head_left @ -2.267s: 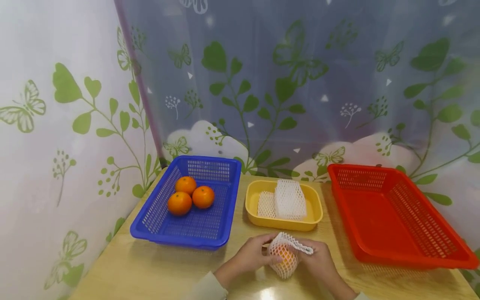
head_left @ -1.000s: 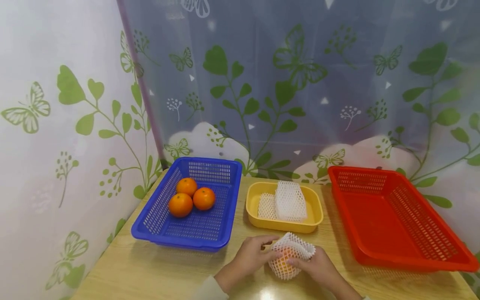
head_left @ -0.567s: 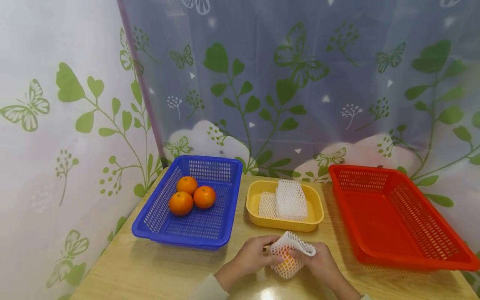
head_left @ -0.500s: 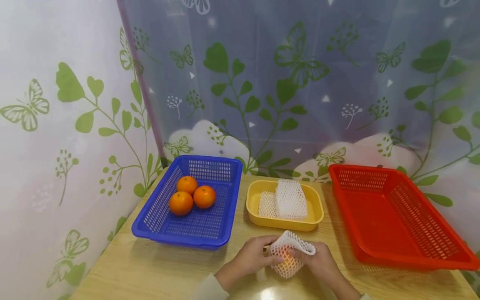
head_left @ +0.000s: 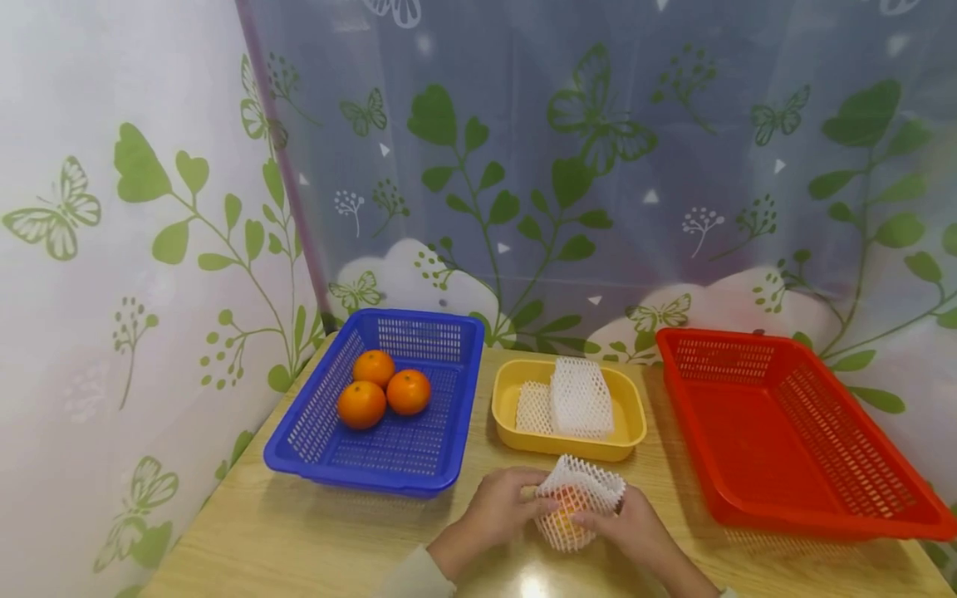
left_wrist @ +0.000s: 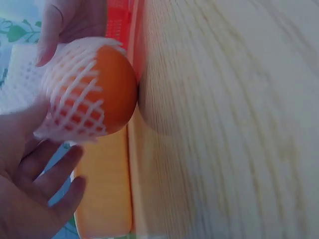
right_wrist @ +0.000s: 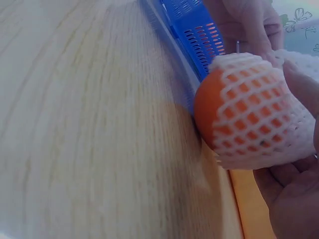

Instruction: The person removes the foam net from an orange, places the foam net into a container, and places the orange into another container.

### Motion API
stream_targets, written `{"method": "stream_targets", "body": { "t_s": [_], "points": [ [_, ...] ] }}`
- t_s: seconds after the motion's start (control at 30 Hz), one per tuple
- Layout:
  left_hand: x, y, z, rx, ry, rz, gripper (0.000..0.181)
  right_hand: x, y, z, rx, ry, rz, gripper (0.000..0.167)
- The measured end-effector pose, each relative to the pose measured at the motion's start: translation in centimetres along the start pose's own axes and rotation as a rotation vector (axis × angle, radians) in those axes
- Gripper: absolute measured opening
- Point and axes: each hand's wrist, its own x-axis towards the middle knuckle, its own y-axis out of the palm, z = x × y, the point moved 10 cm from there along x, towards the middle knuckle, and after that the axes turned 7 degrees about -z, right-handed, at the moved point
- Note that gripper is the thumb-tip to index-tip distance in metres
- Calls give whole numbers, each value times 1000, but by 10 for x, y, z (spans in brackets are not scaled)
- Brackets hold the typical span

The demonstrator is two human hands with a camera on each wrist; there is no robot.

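An orange [left_wrist: 121, 89] is held between both hands just above the table's near part, partly inside a white foam net sleeve [head_left: 581, 477]. In both wrist views its lower end is bare, while the mesh covers the rest. My left hand [head_left: 495, 508] grips the sleeved fruit from the left, its thumb on the mesh. From the right, my right hand [head_left: 638, 525] pinches the sleeve, with the thumb on the front of the mesh and the fingers behind, mostly hidden in the head view. The sleeve's loose end stands up past the fruit, leaning right.
A blue basket [head_left: 449, 453] with three oranges [head_left: 362, 404] stands at the left. Behind the hands, a yellow tray [head_left: 571, 448] holds white foam nets [head_left: 581, 399]. At the right is a red basket [head_left: 755, 432]. A patterned curtain [head_left: 463, 166] borders the wooden table [head_left: 247, 540].
The sleeve's loose end, earlier drawn rightward into a narrow strip, now spreads wider and more upright. The right thumb has come onto the front of the mesh. Both baskets and the tray stay put.
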Motion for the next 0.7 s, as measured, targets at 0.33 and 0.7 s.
{"method": "stream_targets", "body": {
  "t_s": [0.33,0.7],
  "points": [
    [-2,-6,5,-33,-31,-71,31,-1,2,-1,-19,-2,10,38],
    [-2,11,0,-107,-1,77,48,1,-13,8,-22,-71,-160,18]
  ]
}}
